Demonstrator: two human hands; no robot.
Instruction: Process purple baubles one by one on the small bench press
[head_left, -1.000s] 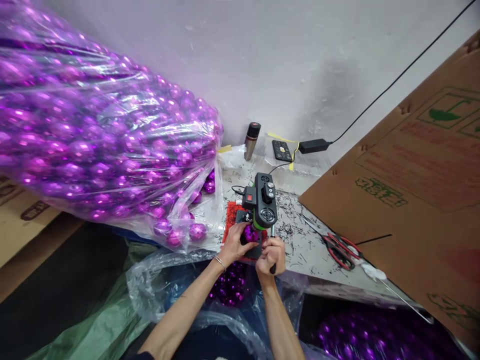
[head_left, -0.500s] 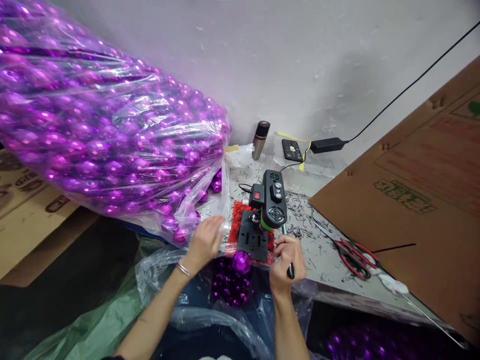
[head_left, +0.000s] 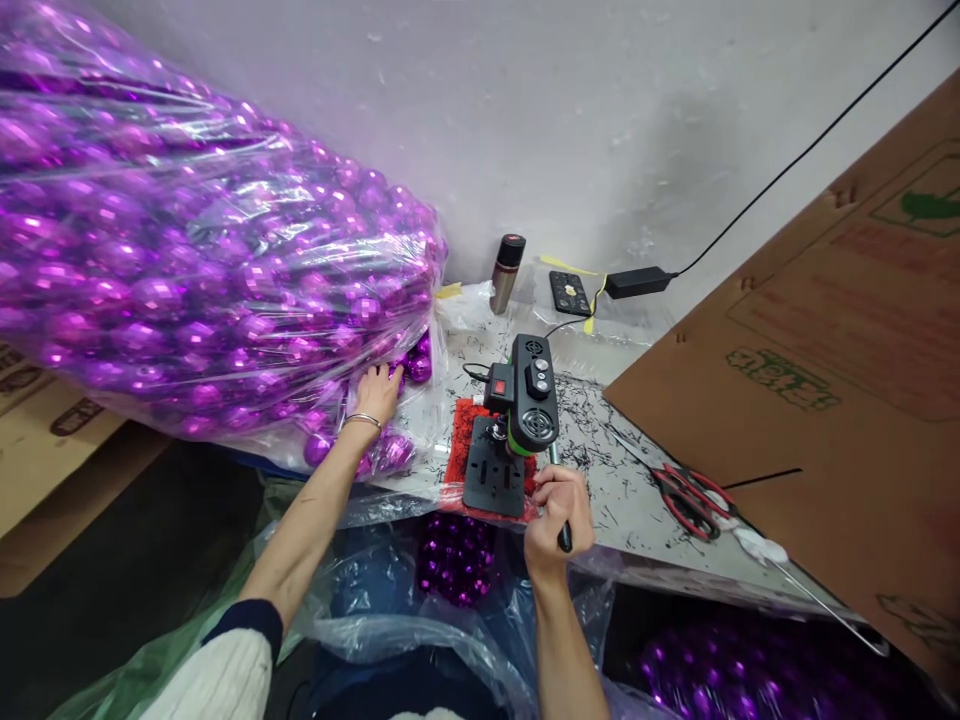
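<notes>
While the lever [head_left: 565, 538] of the press [head_left: 534, 390] is gripped by the right hand [head_left: 559, 515], curled tightly around it, balls [head_left: 394, 453] at the mouth of the clear bag [head_left: 225, 250] are reached by the left hand [head_left: 377, 393], slightly spread; whether one is pinched cannot be told. The press is set on a red mat [head_left: 457, 465]. Scissors [head_left: 686, 500] are laid near the carton [head_left: 817, 350].

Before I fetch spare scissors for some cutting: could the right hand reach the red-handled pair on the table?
Likely yes, once it lets go: the right hand grips the lever handle, and only black scraps seem to lie between hand and scissors.
</notes>
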